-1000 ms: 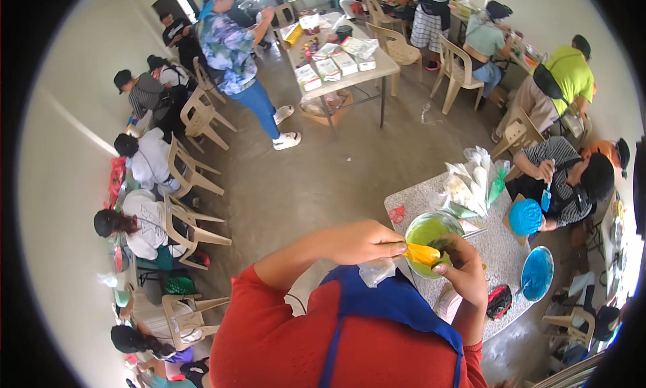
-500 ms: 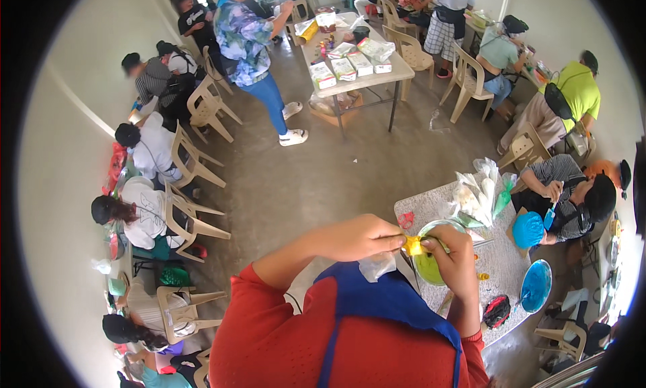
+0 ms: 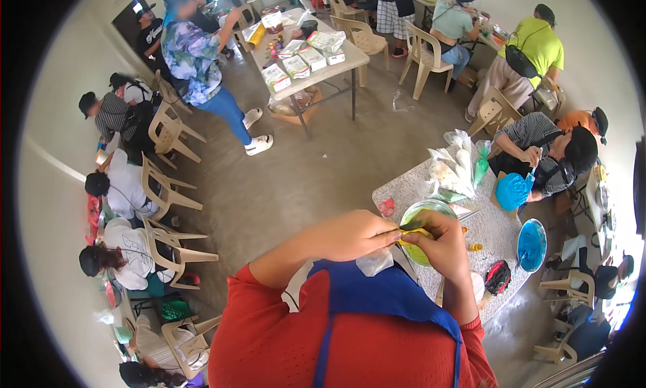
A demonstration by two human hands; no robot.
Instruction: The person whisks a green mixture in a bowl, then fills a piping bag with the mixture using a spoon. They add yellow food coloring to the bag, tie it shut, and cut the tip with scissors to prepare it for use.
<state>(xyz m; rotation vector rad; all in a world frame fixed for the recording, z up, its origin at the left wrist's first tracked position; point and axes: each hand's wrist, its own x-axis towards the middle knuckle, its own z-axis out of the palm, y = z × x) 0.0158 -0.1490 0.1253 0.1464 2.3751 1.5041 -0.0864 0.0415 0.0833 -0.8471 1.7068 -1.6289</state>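
Both my hands meet above a bowl [image 3: 431,204] of light green mixture on the table at the right. Between the fingertips sits a small yellow piece [image 3: 417,234], mostly covered; its kind is hidden. My left hand [image 3: 363,232] pinches it from the left. My right hand [image 3: 439,243] is closed on its other side, thumb and fingers pressed together. Below my left fingers hangs a crumpled clear plastic bag [image 3: 375,261]; whether it joins the yellow piece I cannot tell.
On my table are white piping bags [image 3: 449,167], a green piping bag [image 3: 482,163], red scissors [image 3: 386,208], small yellow bottles [image 3: 475,247] and a bowl of blue icing [image 3: 531,245]. A co-worker spreads icing on a blue cake [image 3: 513,191]. Another table [image 3: 323,75] holds boxes.
The view has turned, shifting the room leftward. My fingers have closed further over the yellow piece, so less of it shows. The co-worker keeps working on the blue cake.
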